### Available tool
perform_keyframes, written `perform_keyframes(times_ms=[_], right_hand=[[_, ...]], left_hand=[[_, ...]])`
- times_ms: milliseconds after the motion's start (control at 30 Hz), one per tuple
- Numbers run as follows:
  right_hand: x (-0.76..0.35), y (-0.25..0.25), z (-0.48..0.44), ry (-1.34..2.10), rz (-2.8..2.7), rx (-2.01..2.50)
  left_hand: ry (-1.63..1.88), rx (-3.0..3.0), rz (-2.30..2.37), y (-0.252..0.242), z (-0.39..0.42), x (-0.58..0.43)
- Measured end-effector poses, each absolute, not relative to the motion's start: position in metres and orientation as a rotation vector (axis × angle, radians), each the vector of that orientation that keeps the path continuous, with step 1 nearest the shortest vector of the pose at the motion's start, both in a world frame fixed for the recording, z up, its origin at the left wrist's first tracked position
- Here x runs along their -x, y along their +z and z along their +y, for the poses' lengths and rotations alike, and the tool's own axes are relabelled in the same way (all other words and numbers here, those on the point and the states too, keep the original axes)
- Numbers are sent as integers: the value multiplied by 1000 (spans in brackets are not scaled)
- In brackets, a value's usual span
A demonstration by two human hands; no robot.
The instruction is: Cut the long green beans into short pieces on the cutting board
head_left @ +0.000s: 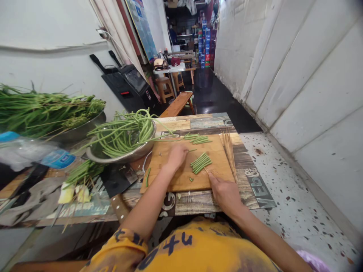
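Two bare hands are over a wooden cutting board (181, 183) in the head view. The left hand (176, 156) has its fingertips closed around one end of a short bean piece (193, 150). The right hand (225, 190) pinches a thin skewer (206, 170) whose far end meets a neat row of bean pieces (201, 163) lying side by side in the board's middle. A looser pile of cut beans (197, 138) lies at the far edge, and a bundle of skewers (229, 155) rests along the right edge. Left of the board, a steel bowl (130, 155) holds long green beans (127, 128), with a knife (120, 207) nearer the person and leafy greens (36, 113) farther left.
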State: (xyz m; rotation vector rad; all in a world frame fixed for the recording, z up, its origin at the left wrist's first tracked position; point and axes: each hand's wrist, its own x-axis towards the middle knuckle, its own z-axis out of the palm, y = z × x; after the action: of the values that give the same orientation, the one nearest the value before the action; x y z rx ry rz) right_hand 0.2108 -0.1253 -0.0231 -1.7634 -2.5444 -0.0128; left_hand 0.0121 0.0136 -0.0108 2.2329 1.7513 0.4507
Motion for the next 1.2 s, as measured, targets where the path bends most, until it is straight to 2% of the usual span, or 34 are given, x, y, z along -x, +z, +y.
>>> perform_keyframes(times_ms=[400,1200], right_hand=[[-189,-23,-116,-1,-2603,1697],[-183,-16,-112,74,-2630,1705]], left_hand=[[564,-2208,1789,-15,1,11],[560,-2138,1815,-11,1,4]])
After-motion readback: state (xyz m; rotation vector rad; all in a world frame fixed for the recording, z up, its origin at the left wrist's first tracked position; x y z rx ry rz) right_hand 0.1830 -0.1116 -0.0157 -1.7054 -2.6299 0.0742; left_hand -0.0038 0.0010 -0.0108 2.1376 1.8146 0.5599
